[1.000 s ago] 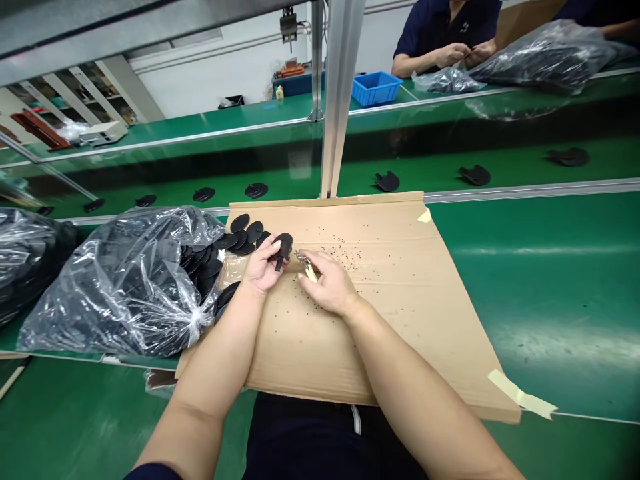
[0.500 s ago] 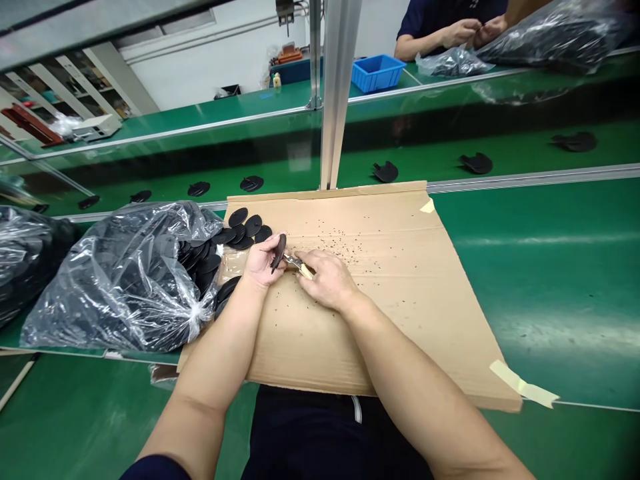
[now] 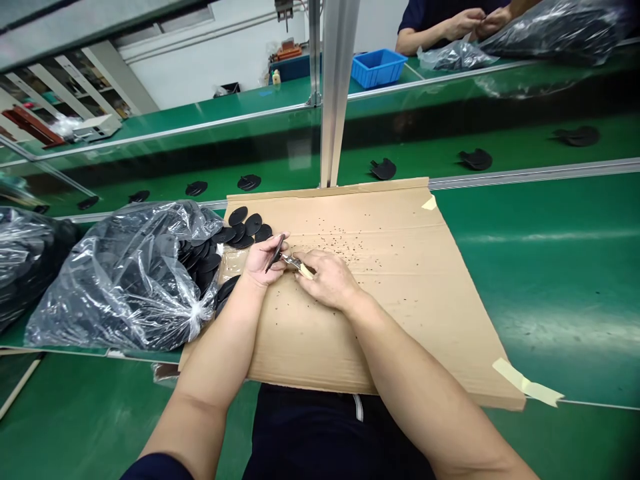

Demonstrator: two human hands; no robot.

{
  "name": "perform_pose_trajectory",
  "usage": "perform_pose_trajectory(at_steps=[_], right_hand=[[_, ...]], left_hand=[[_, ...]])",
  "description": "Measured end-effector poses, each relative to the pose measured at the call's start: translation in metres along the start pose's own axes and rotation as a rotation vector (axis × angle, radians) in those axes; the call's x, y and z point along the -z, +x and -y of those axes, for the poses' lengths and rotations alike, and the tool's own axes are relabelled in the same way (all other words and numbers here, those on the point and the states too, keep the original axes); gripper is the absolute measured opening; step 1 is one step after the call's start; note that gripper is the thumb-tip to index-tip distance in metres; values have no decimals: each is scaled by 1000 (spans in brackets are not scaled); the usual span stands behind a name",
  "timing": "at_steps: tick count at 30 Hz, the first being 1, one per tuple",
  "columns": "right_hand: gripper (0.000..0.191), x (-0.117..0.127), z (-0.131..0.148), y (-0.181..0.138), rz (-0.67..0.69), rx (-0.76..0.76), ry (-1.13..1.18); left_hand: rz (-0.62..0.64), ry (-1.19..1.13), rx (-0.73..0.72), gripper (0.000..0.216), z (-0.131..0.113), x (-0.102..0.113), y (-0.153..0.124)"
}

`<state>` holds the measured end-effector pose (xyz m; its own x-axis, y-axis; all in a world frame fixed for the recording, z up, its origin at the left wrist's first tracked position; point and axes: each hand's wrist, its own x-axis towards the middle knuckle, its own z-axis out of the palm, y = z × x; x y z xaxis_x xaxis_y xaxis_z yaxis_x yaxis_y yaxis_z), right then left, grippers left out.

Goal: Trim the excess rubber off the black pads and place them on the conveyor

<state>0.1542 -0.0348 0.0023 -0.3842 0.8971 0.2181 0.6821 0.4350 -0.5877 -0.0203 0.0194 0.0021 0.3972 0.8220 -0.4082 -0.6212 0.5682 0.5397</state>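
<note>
My left hand (image 3: pixel 263 261) is closed on a thin black disc (image 3: pixel 275 253), held nearly edge-on to me. In my right hand (image 3: pixel 327 277) is a pair of nippers (image 3: pixel 296 263) with pale yellow grips; their metal jaws reach the disc's edge. Whether the jaws are touching it is too small to tell. Both hands are over a cardboard sheet (image 3: pixel 425 333) strewn with tiny black bits (image 3: pixel 345 243). Several loose black discs (image 3: pixel 253 224) lie on the sheet just beyond my left hand, next to more discs spilling from a clear plastic bag (image 3: pixel 125 287).
Black pieces (image 3: pixel 383 169) are spaced along a green belt (image 3: pixel 290 170) behind the sheet. A metal post (image 3: pixel 340 93) rises at the sheet's far edge. Across the belt are a blue bin (image 3: pixel 379 68) and another person's hands (image 3: pixel 475 25). Tape (image 3: pixel 527 382) holds the near right corner.
The black disc in my left hand has turned and now shows more edge-on. My right hand and the nippers have barely shifted.
</note>
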Motion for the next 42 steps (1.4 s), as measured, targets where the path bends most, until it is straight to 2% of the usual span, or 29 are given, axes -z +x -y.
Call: perform_pose_trajectory(at_steps=[8, 13, 22, 30, 35, 39, 42], right_hand=[[39, 2, 1, -1, 24, 12, 55], [39, 5, -4, 0, 87, 23, 15], [37, 8, -4, -1, 116, 34, -64], [41, 12, -1, -1, 202, 16, -207], [38, 13, 0, -2, 185, 20, -239], [34, 7, -1, -2, 146, -5, -63], [31, 1, -2, -1, 129, -128, 301]], left_hand=[[39, 69, 6, 15, -1, 1, -2], [56, 138, -7, 8, 0, 1, -2], [101, 205, -18, 13, 0, 8, 1], [44, 284, -54, 15, 2, 8, 3], [-19, 322, -119, 16, 5, 7, 5], [-19, 277, -71, 12, 5, 2, 2], [1, 176, -36, 10, 3, -2, -2]])
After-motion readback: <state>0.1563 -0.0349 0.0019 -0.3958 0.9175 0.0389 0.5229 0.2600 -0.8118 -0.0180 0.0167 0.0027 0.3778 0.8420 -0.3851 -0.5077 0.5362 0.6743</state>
